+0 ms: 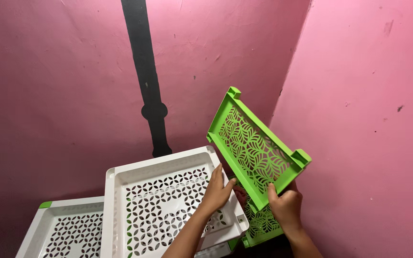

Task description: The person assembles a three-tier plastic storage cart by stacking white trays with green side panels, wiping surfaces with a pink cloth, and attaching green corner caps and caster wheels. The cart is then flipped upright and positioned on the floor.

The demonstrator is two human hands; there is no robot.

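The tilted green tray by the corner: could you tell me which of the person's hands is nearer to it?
Right. The right hand grips the lower edge of the tilted green tray; the left hand rests on the white tray beside it.

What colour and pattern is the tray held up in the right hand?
Bright green tray with a leaf-shaped cut-out pattern, gripped by the right hand; head view.

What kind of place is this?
Likely a room corner in a home: painted pink walls meet here, and plastic lattice shelf trays, white and green, are being handled by bare hands.
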